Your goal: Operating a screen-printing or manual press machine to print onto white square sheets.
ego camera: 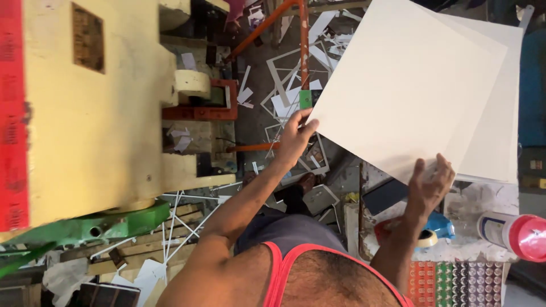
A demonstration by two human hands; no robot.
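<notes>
Scrap-littered floor (284,74) is spreading below you, partly hidden by the cream machine (96,108). You are holding white sheets (415,85) up, their top edge cut off. Your left hand (296,136) is pinching one corner; your right hand (430,185) is gripping the lower edge, fingers closed.

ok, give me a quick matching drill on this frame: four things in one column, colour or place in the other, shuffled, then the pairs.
Things:
1. white sheets
2. machine body
3. bottle cap
4. tape roll

Colour or place:
A. cream yellow, at the view's left
B. pinkish red, at the right edge
C. held at the edges by the left hand and right hand
D. on the bench just below the right hand

Pairs: 1-C, 2-A, 3-B, 4-D
</notes>
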